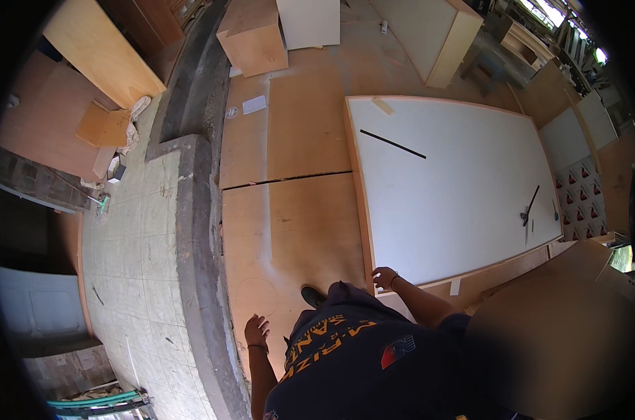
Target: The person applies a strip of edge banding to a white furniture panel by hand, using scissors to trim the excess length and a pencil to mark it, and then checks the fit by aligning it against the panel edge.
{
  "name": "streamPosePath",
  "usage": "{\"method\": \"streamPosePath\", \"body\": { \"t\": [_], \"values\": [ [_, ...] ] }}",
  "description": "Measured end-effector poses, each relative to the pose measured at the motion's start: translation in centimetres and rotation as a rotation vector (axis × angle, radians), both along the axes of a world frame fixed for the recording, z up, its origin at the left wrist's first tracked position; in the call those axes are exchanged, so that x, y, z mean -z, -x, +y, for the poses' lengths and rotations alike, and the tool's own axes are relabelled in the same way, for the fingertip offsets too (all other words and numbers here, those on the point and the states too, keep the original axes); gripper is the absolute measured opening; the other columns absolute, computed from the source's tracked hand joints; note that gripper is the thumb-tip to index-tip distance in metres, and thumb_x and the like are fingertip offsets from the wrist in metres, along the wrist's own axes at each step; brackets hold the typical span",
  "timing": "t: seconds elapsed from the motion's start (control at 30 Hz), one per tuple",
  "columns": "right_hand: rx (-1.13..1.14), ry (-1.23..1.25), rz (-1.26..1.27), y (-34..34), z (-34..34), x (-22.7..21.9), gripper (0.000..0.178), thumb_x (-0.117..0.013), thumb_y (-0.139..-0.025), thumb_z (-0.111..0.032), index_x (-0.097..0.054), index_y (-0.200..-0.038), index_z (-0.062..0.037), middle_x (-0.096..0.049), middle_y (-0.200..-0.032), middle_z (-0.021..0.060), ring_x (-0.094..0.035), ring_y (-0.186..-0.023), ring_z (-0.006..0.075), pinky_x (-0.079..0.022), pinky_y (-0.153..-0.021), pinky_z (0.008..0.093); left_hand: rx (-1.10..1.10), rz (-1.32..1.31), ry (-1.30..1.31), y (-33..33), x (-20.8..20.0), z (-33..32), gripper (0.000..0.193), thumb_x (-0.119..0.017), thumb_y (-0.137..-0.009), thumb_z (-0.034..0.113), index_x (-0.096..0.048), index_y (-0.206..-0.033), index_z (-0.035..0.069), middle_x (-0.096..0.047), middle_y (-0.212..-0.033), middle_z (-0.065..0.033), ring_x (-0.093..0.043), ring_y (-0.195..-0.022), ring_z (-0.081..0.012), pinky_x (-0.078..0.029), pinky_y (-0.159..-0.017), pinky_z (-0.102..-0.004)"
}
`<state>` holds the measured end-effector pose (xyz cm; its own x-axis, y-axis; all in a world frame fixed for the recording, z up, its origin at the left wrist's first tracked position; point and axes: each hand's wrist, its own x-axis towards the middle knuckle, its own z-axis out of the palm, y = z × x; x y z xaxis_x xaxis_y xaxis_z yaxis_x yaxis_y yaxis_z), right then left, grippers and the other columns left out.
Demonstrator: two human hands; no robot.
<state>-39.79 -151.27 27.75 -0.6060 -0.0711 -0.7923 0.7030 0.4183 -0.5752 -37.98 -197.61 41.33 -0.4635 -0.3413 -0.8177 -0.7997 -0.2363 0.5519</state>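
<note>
My left hand (256, 330) hangs over the brown board floor, its fingers loosely apart and nothing in them. At the near left corner of a large white panel (443, 189) with a wooden frame is my right hand (385, 278). Its fingers are slightly bent and apart over the frame's edge; whether they press on it I cannot tell. On the panel lie a long thin black strip (393, 144), a small piece of wood (382, 106) near the far left corner, and a dark tool (525, 217) beside another black strip (534, 197) toward the right.
Brown boards (310, 210) cover the floor, with a paper sheet (254, 105) on them. Wooden boxes (254, 45) and a white-faced panel (419, 35) stand beyond. Leftward, a raised concrete edge (198, 280) borders a tiled floor (132, 259). One dark shoe (312, 297) shows below me.
</note>
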Motion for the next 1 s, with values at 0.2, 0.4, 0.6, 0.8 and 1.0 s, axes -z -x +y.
{"method": "streamPosePath", "body": {
  "t": [0.2,0.4,0.6,0.8,1.0],
  "values": [
    [-0.036,-0.223,0.264,7.8,-1.0,-4.6,0.029,-0.061,-0.077,-0.016,-0.061,-0.104,-0.0035,-0.067,-0.086,0.0141,-0.066,-0.071,0.0228,-0.053,-0.068,0.0317,0.199,-0.133,0.047,7.9,5.4,-1.0,0.048,-0.051,-0.088,0.043,-0.046,-0.126,0.013,-0.056,-0.116,-0.0059,-0.058,-0.093,-0.0220,-0.042,-0.068,-0.0377],
    [0.380,-0.316,-0.133,13.2,8.9,3.0,0.028,-0.061,-0.078,-0.025,-0.062,-0.099,-0.0065,-0.066,-0.091,0.0133,-0.064,-0.086,0.0275,-0.050,-0.081,0.0342,1.670,-0.119,0.243,15.1,11.5,6.5,0.036,-0.047,-0.094,0.025,-0.046,-0.123,0.004,-0.049,-0.122,-0.0188,-0.050,-0.110,-0.0289,-0.047,-0.084,-0.0429],
    [0.112,-0.432,-0.045,34.7,13.8,10.3,0.032,-0.056,-0.079,-0.028,-0.061,-0.105,-0.0098,-0.062,-0.108,0.0158,-0.057,-0.105,0.0298,-0.044,-0.092,0.0368,1.105,-0.378,0.304,25.3,7.3,13.1,0.037,-0.047,-0.093,0.027,-0.048,-0.121,0.004,-0.051,-0.120,-0.0189,-0.051,-0.108,-0.0291,-0.047,-0.084,-0.0423],
    [0.141,-0.425,0.193,59.3,23.4,17.3,0.035,-0.055,-0.079,-0.026,-0.058,-0.108,-0.0070,-0.063,-0.104,0.0174,-0.059,-0.101,0.0311,-0.045,-0.090,0.0382,1.111,-0.508,0.357,33.5,6.5,20.3,0.038,-0.048,-0.092,0.029,-0.049,-0.119,0.003,-0.052,-0.118,-0.0190,-0.052,-0.107,-0.0292,-0.047,-0.085,-0.0417],
    [0.166,-0.789,0.117,75.4,32.5,19.8,0.037,-0.050,-0.080,-0.016,-0.055,-0.117,-0.0173,-0.047,-0.125,0.0114,-0.045,-0.119,0.0298,-0.044,-0.093,0.0414,1.169,-0.569,0.404,40.4,7.7,24.9,0.039,-0.048,-0.091,0.032,-0.051,-0.118,0.003,-0.053,-0.117,-0.0191,-0.054,-0.106,-0.0293,-0.047,-0.085,-0.0411]
  ]
}}
